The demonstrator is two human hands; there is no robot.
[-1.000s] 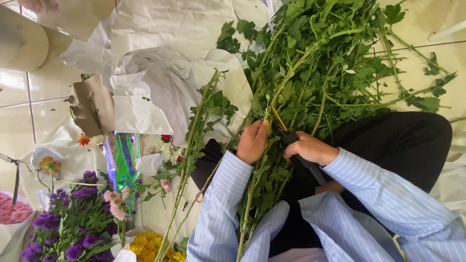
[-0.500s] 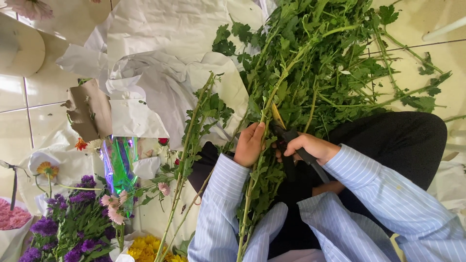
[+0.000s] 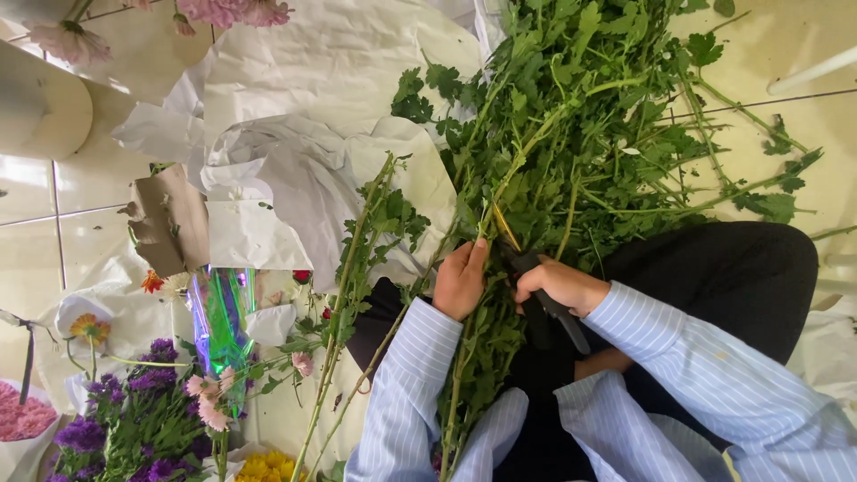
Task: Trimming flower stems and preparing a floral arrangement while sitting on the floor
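Observation:
My left hand (image 3: pixel 460 278) is closed around a long green leafy stem (image 3: pixel 464 375) that runs down across my lap. My right hand (image 3: pixel 558 284) grips black-handled scissors (image 3: pixel 536 295), with the blades pointing up toward the stem just above my left hand. Both arms wear a blue striped shirt. Beyond my hands, a large heap of cut green stems and leaves (image 3: pixel 607 134) covers my dark trousers and the floor.
Crumpled white wrapping paper (image 3: pixel 303 161) lies on the tiled floor to the left. Two long stems (image 3: pixel 353 295) rest beside my left arm. Purple flowers (image 3: pixel 116 428), pink ones, yellow ones and a shiny green wrapper (image 3: pixel 219 326) sit lower left. A pale roll (image 3: pixel 40 103) is upper left.
My hands have shifted slightly up along the stem, and the scissors now sit closer to my left hand. The heap of stems has barely moved.

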